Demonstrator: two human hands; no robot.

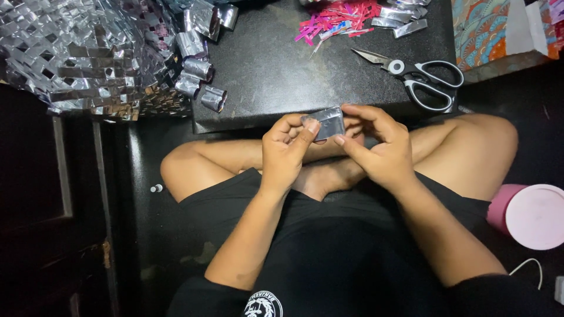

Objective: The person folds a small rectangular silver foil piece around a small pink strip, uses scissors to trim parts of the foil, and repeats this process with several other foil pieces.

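Left hand (286, 154) and right hand (379, 151), grips clamped together on a small silver foil piece (326, 122) at the dark table (264, 70) edge. Scissors (420, 77) near; pink-and-silver scraps (341, 17) beyond.

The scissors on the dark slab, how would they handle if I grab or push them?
The scissors look stiff and fairly heavy for their size, with metal blades. Lying flat on the slab, they would likely slide, not roll. The open blades could pivot when lifted.

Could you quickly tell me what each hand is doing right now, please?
Left hand: closed, pinching the left end of the silver foil strip.
Right hand: closed, fingers gripping the strip's right end.
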